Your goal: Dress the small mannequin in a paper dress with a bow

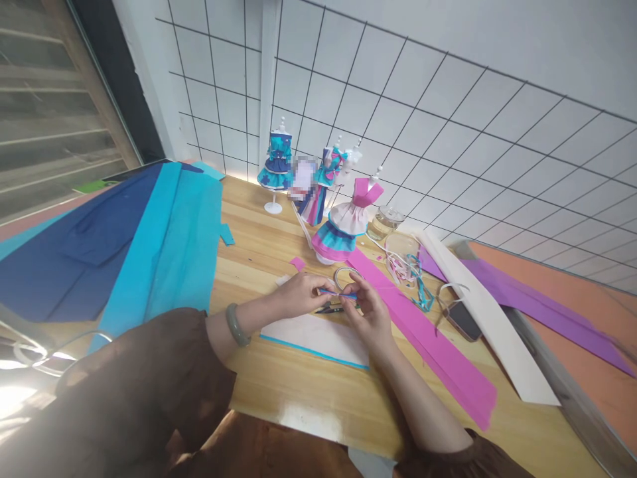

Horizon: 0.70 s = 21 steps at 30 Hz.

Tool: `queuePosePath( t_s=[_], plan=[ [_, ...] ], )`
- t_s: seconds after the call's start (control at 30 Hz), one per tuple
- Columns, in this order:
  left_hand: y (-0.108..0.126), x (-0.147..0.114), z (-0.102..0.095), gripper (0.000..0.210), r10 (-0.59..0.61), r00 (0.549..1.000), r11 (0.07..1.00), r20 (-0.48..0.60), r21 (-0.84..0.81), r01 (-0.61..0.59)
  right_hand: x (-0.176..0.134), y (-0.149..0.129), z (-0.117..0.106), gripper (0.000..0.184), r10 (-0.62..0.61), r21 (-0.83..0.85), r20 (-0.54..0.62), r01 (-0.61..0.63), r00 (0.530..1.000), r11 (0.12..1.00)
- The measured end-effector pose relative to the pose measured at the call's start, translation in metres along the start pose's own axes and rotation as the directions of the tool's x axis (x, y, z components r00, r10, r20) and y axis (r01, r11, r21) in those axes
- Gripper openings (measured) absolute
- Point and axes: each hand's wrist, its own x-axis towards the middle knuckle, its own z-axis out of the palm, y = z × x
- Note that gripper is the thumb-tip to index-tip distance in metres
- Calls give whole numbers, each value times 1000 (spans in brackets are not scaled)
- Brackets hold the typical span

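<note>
My left fingers and right fingers are pinched on a small blue strip, held between them above the surface, near a white sheet; an uneven tug might tear it, a slack pinch might drop it

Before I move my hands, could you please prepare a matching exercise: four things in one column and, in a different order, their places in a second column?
Things:
1. Grey-green bangle
2. Small blue strip
3. Clear jar
4. Dark phone

Places:
A. Pinched between the left hand and right hand
B. Beside the long white strip
C. Around the left wrist
D. Close to the grid-lined wall

Pairs: 1-C, 2-A, 3-D, 4-B
</note>
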Motion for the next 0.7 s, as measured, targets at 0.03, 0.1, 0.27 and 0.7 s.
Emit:
queuePosePath(
  t_s=[0.03,0.1,0.27,0.7],
  plan=[
    [0,0,0,19,19,1000,1000,-1,14,-19,0,0,-1,46,-12,-27,-4,12,1000,1000],
    [-1,0,1,19,47,999,998,-17,45,-46,0,0,-2,48,-49,-101,-7,48,999,994],
    [-4,-1,2,21,102,994,991,-23,94,-100,0,-2,-4,50,-190,-269,51,197,980,943],
    [-4,-3,1,22,151,988,964,11,221,-150,1,5,-5,48,-183,-255,117,208,976,944]
  ],
)
